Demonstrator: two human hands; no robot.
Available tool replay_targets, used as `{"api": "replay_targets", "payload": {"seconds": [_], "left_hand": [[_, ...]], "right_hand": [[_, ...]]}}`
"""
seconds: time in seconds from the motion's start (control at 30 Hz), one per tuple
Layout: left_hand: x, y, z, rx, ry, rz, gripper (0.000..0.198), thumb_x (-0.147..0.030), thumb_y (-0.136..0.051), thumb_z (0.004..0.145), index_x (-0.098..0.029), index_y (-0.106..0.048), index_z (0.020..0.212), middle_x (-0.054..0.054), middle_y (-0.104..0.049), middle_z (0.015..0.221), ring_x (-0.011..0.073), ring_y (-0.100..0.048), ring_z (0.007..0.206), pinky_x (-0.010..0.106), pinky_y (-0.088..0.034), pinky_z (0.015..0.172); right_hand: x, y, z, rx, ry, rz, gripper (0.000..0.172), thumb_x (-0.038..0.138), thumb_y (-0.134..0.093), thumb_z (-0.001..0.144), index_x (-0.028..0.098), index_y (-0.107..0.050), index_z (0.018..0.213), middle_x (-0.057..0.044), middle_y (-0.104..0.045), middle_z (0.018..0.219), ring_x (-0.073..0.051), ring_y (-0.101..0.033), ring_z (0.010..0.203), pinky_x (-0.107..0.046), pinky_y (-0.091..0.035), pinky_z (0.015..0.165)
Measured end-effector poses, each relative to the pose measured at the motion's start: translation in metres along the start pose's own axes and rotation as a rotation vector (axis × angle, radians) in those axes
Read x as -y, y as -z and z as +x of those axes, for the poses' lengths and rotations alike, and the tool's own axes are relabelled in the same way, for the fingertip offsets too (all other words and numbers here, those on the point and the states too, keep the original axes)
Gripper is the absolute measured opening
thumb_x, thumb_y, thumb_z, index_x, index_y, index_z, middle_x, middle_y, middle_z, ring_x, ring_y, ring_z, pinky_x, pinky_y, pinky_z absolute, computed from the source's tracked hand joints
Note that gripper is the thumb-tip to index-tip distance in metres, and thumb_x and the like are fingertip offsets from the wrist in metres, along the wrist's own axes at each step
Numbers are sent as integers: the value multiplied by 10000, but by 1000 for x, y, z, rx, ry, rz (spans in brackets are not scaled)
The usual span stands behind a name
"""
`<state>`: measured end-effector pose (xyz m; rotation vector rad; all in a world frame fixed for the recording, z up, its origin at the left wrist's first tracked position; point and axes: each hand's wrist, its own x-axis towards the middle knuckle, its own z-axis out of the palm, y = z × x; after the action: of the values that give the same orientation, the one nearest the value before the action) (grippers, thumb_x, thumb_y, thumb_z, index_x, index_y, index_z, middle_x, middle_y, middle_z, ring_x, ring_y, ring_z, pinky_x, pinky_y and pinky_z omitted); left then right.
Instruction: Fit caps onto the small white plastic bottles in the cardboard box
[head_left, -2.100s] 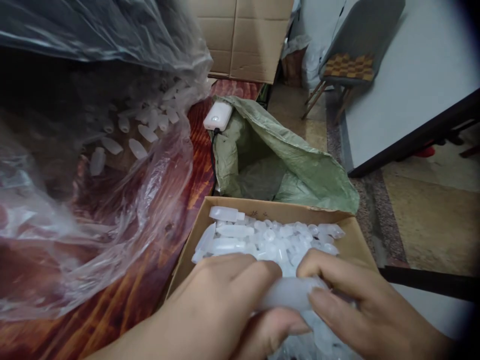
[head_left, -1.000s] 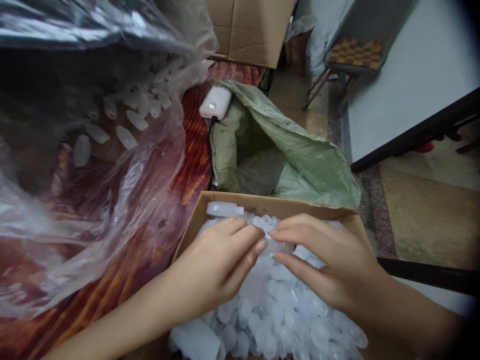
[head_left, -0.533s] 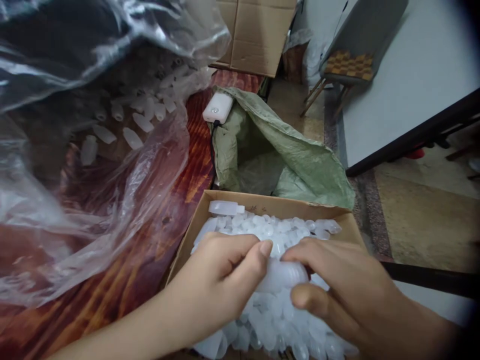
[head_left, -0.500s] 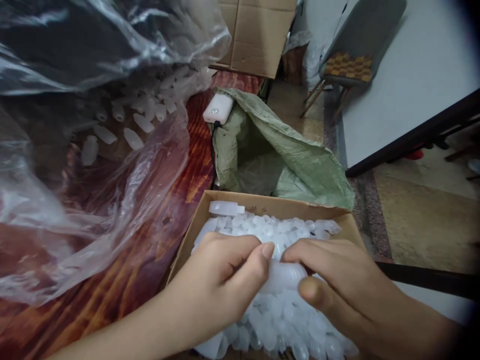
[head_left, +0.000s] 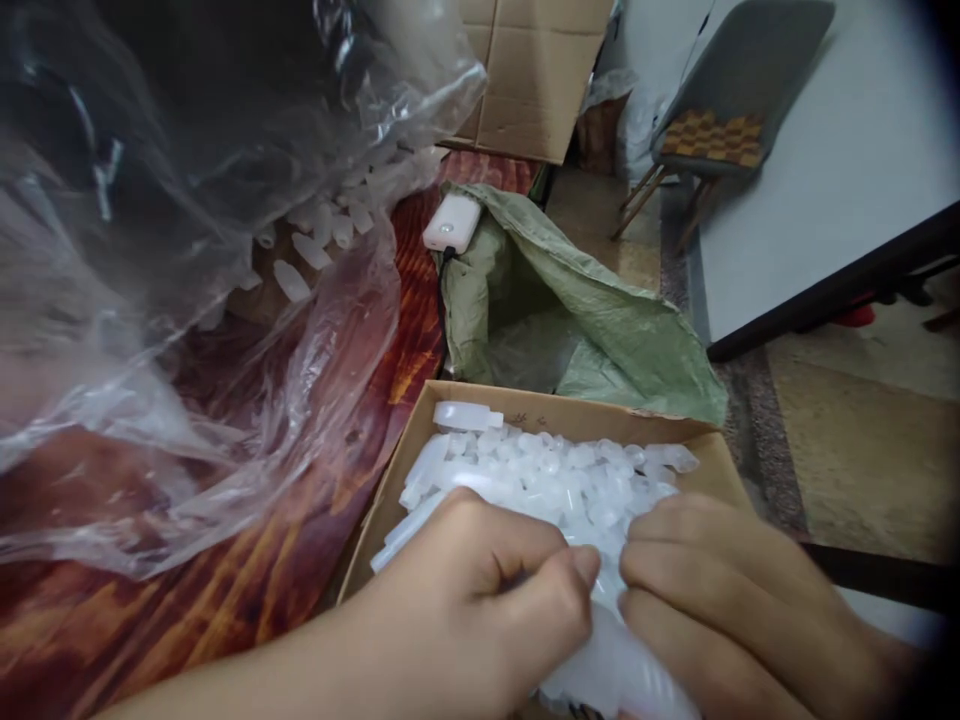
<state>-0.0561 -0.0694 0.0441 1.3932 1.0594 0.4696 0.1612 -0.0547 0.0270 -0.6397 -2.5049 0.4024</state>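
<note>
My left hand point(head_left: 517, 590) is closed over the box, thumb pressed against the curled forefinger. A frosted white plastic bottle point(head_left: 619, 660) comes out from under its fingers, tilted toward the lower right. My right hand point(head_left: 720, 590) is just beside it with fingers bent inward. Whatever its fingertips hold, if anything, is hidden. Below both hands is an open cardboard box point(head_left: 735, 475) full of small translucent plastic caps point(head_left: 577, 460). Another frosted bottle point(head_left: 461, 415) lies at the box's far left corner, and more lie along its left side.
Clear plastic sheeting point(head_left: 300, 330) covers the left of the reddish wood-grain table point(head_left: 416, 330), with several frosted bottles point(head_left: 291, 280) under it. Behind the box are a green woven sack point(head_left: 637, 320) and a white device point(head_left: 452, 222) with a black cable. A grey chair point(head_left: 742, 80) stands farther back.
Both hands have moved a little lower and nearer to me, the bottle with them. My right fingers have curled in from a more open pose. The whole view has shifted slightly.
</note>
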Motion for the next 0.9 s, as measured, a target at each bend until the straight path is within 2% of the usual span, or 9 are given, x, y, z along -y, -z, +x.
{"api": "replay_targets", "payload": {"seconds": [0.1, 0.2, 0.23, 0.3, 0.37, 0.47, 0.6, 0.73, 0.9], "left_hand": [[5, -7, -5, -179, -295, 270, 409, -294, -386, 974, -180, -429, 584, -48, -384, 521, 77, -375, 487, 220, -337, 479], [7, -1, -5, -538, -590, 615, 140, -268, -515, 934, -173, -617, 944, 46, -623, 832, 162, -580, 773, 295, -483, 722], [7, 5, -4, -663, -602, 690, 194, -260, -550, 918, -164, -591, 1081, 90, -626, 992, 199, -588, 924, 333, -488, 822], [8, 18, -1, -778, -503, 779, 327, -250, -562, 909, -158, -518, 1220, 134, -557, 1190, 242, -534, 1111, 388, -466, 933], [11, 31, 3, -645, -349, 866, 253, -254, -516, 931, -165, -553, 1165, 114, -581, 1127, 252, -546, 1065, 419, -483, 898], [23, 39, 8, -289, -164, 1068, 135, -257, -543, 916, -165, -623, 974, 84, -628, 958, 285, -567, 957, 473, -500, 823], [40, 32, 16, -95, -125, 1209, 66, -228, -610, 867, -169, -619, 895, 77, -641, 938, 314, -569, 938, 508, -503, 796], [44, 25, 19, -90, -109, 1221, 87, -255, -613, 867, -171, -598, 881, 81, -629, 935, 322, -574, 897, 498, -500, 744], [36, 25, 17, -87, -116, 1072, 98, -248, -510, 925, -170, -559, 891, 69, -610, 905, 284, -570, 868, 452, -475, 743]], "right_hand": [[10, -9, 6, 54, 1, 138, 166, 244, -408, 926, 222, -438, 764, 13, -433, 608, -151, -438, 537, -329, -355, 509], [-5, -8, 20, -48, -77, 18, 112, 256, -437, 919, 232, -453, 810, -4, -487, 651, -178, -499, 591, -347, -401, 548], [-16, -6, 25, -118, -101, -124, 61, 281, -487, 911, 221, -495, 900, -37, -555, 743, -211, -555, 677, -370, -443, 603], [-40, -1, 33, -193, -236, -421, 353, 358, -556, 907, 132, -497, 1172, -164, -587, 1060, -309, -596, 948, -436, -497, 749], [-61, 2, 35, -135, -316, -523, 536, 419, -548, 919, 58, -439, 1300, -233, -542, 1211, -368, -550, 1105, -499, -487, 863], [-70, -7, 30, 228, -195, -366, 321, 338, -492, 959, 123, -534, 1193, -140, -624, 1069, -297, -593, 988, -454, -514, 810], [-57, -38, 21, 628, -179, -204, 112, 245, -570, 908, 160, -594, 978, -85, -593, 926, -276, -587, 846, -448, -519, 712], [-53, -53, 15, 646, -214, -197, 39, 180, -559, 893, 146, -577, 896, -87, -562, 883, -286, -571, 835, -462, -508, 701], [-58, -35, 14, 559, -307, 36, 105, 173, -533, 891, 174, -563, 992, -66, -557, 966, -234, -556, 917, -426, -504, 796]]}}
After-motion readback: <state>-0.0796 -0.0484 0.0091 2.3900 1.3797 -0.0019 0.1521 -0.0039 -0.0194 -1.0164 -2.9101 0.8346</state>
